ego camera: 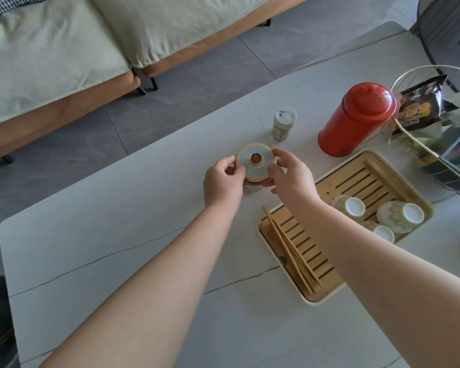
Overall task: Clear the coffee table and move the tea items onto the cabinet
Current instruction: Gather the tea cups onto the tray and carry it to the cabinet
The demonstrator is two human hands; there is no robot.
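Head view showed left hand [223,181] and right hand [290,176], each grip clamped on the lidded tea jar [255,163], steadying it above the bench [117,235] for carrying.

Green-cushioned sofa [64,57] on grey tiled floor [197,83]; wire basket [436,144] holding snack packet [420,104].

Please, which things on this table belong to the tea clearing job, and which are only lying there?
Belong to the job:
lidded tea jar, held by left hand and right hand
bamboo tea tray
three cups
tongs
red canister

Just lying about:
wire basket
snack packets
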